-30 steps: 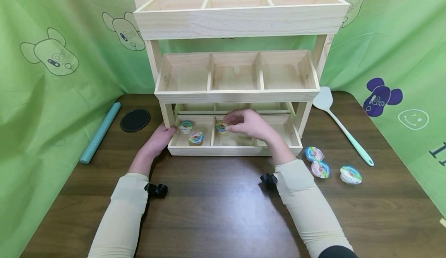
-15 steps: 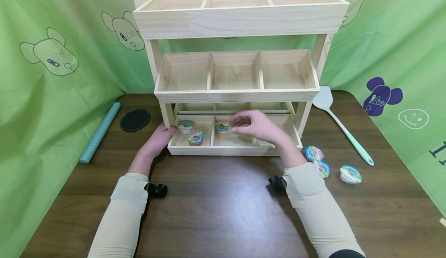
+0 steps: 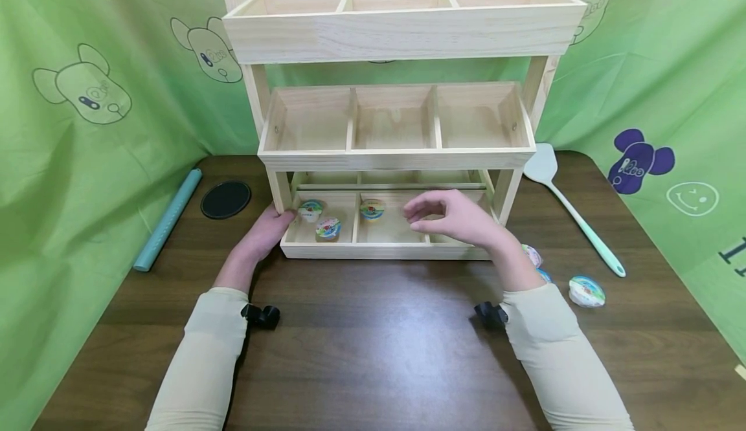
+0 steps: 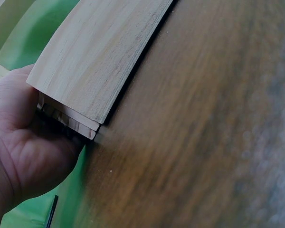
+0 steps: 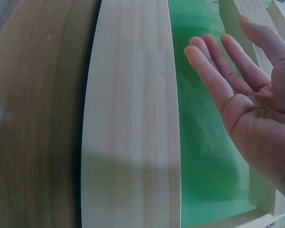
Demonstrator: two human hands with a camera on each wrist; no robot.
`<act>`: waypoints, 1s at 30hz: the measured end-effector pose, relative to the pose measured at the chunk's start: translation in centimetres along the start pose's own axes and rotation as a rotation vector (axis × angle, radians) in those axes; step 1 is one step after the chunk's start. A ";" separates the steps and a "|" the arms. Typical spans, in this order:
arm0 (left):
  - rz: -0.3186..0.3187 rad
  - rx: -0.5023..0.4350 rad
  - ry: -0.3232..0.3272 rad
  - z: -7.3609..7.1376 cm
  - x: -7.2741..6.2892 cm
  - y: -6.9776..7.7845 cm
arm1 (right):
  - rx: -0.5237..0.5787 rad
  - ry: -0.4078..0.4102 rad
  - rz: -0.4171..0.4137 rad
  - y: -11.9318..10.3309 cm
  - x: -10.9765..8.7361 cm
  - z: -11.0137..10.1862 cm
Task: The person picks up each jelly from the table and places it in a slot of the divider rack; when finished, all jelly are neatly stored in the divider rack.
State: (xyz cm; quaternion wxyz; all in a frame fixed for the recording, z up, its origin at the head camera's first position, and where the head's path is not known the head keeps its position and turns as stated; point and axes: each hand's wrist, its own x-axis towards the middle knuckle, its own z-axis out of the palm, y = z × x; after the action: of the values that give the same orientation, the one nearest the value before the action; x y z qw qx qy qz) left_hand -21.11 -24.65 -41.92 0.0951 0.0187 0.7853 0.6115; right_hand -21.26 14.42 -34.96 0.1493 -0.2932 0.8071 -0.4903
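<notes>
My left hand point(image 3: 265, 233) holds the left end of the bottom tray of a pale wooden three-tier shelf point(image 3: 396, 162); its fingertips are hidden behind the wood, also in the left wrist view. Two small jelly cups point(image 3: 328, 228) with printed lids sit in that tray's left compartment. In the middle compartment a single jelly cup point(image 3: 372, 209) lies near the left divider. To its right my right hand point(image 3: 457, 219) hovers over the tray, fingers loosely bent around nothing. The right wrist view shows this hand point(image 5: 256, 99) with its palm bare and fingers extended.
Right of the shelf lie a jelly cup point(image 3: 587, 292) and two others point(image 3: 531, 255) partly behind the right wrist. A white spatula with a mint handle point(image 3: 585, 230) is beyond them. At left are a black disc point(image 3: 225, 199) and a teal cylinder point(image 3: 169, 221). Green cloth hangs behind.
My right hand has drawn away to the right from the jelly cup in the middle compartment, leaving it there. My left hand has stayed on the shelf's end.
</notes>
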 end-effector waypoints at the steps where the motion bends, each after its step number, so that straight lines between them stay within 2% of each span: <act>1: 0.002 -0.001 0.000 0.0 0.0 0.0 | -0.009 0.002 -0.001 0.1 -0.2 -0.1; 10: -0.017 0.023 0.003 -0.1 0.2 -0.1 | -0.059 0.028 -0.015 0.8 -2.8 -1.9; 20: -0.010 0.014 0.001 -0.2 0.2 -0.1 | -0.044 0.046 0.031 2.0 -6.3 -4.3; 26: -0.009 0.010 0.005 -0.1 0.2 -0.1 | -0.114 0.096 0.046 2.6 -8.7 -6.1; 30: -0.001 0.021 0.008 -0.1 0.1 0.0 | -0.135 0.150 0.088 2.8 -10.5 -7.1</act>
State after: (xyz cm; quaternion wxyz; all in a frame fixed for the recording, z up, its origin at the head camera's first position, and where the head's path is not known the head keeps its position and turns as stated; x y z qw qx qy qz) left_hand -21.24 -24.69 -41.92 0.0918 0.0169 0.7921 0.6032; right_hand -17.71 26.84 -34.52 0.0900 -0.2292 0.8593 -0.4484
